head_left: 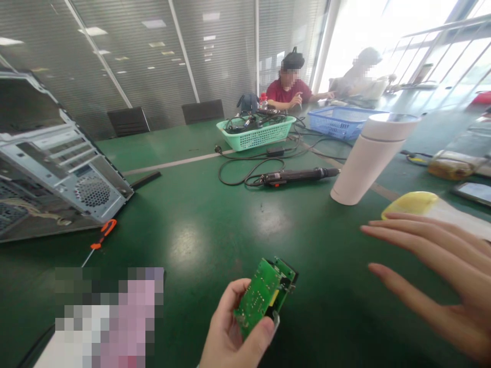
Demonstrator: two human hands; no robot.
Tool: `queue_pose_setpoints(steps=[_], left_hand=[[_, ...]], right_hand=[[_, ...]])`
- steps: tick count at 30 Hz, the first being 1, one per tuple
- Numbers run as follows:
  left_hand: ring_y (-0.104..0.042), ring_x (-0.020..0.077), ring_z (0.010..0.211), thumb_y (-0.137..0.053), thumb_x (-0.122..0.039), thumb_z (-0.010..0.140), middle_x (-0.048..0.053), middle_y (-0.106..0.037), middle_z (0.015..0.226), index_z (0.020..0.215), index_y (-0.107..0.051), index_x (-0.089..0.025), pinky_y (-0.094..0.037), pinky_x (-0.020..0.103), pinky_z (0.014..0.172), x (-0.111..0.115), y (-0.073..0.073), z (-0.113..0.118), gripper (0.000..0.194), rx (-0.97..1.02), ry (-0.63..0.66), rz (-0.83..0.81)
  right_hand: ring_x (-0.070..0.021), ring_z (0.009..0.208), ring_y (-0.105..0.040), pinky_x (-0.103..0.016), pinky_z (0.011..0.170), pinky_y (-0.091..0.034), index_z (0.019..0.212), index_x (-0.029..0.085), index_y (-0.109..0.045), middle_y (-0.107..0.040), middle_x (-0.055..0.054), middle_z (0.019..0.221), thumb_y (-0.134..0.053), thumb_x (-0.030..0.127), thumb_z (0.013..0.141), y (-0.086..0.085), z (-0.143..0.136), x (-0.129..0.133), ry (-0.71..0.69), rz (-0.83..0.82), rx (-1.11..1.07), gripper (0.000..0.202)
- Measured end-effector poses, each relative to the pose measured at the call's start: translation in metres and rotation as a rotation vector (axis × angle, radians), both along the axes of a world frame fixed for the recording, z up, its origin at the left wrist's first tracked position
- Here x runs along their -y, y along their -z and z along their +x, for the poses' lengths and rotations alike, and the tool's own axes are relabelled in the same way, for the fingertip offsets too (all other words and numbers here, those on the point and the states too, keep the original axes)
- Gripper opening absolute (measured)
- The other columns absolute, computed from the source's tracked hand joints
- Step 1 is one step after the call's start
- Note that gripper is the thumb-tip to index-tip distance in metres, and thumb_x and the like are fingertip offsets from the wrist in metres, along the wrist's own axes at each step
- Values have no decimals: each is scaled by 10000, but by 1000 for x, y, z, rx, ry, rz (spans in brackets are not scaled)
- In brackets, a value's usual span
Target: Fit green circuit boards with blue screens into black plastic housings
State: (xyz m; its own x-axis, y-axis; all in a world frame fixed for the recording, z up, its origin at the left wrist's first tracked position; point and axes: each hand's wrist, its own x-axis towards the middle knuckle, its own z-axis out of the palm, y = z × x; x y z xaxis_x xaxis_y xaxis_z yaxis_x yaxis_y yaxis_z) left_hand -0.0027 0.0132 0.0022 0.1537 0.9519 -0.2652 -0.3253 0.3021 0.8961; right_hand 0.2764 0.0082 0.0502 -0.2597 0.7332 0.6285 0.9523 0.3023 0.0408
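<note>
Low in the view, the left hand [230,332] holds a small green circuit board [264,296] above a dark green table [199,225], thumb pressed on the board's near edge and fingers curled behind it, so the board tilts up and away. To the right, the right hand [433,276] hovers flat over the table, fingers spread and straight, holding nothing and well apart from the board. Just beyond that hand lie a yellow object [414,203] and a tall white tumbler [368,158]. At the left stands an opened computer case [57,163], with an orange-handled screwdriver [100,240] lying just beside it. Farther back, a black electric screwdriver [297,176] rests with its coiled cable, near a mint-green basket [257,134] of cables and a blue basket [339,121]. Two other people sit at the table's far end.
</note>
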Motion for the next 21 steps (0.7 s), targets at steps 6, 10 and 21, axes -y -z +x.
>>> queue_pose_setpoints(steps=[6,10,21], left_hand=[[-615,151,812,-699,-149,696,-44,-626,895,981,-679,-304,-493,242,758,-4,11,-6,324,-435,38,499],[-614,138,847,-627,-62,697,-65,-610,939,1065,-611,-356,-500,228,782,-8,15,-9,472,-557,130,696],[-626,189,1059,-520,-129,746,-20,-622,1149,1308,-427,-382,-476,342,948,3,30,-3,623,-598,56,629]], right_hand=[[-172,1264,-453,-327,1066,-396,1245,210,-583,-565,9,1284,-297,406,1083,4,-80,-10,-406,-85,-8,383],[-170,1230,-485,-303,1085,-405,1240,187,-599,-591,17,1253,-441,529,1007,23,-96,-17,-536,-179,-41,443],[-172,899,-595,-299,785,-496,1017,142,-601,-644,-44,915,-223,408,1081,38,-102,-21,-596,-84,-262,467]])
